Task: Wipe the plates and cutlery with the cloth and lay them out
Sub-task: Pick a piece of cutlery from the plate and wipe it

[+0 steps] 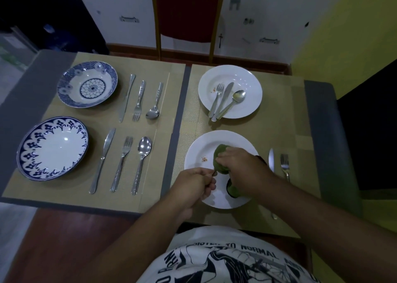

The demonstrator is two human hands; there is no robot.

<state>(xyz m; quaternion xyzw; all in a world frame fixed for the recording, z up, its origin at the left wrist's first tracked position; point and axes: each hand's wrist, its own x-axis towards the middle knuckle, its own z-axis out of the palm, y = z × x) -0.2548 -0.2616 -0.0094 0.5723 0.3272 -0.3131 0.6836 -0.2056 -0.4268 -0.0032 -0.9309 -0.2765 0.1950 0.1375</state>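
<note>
Over the near white plate, my right hand grips a green cloth wrapped around one end of a piece of cutlery. My left hand holds that piece's handle; the cloth hides its head, so I cannot tell which kind it is. Reddish crumbs lie on the plate. A knife and a fork lie on the mat to the plate's right. The far white plate carries a fork, a knife and a spoon.
On the left mats are two blue-patterned plates, each with a knife, fork and spoon laid in a row beside it. A red chair stands behind the table. The table's grey edge runs along the right.
</note>
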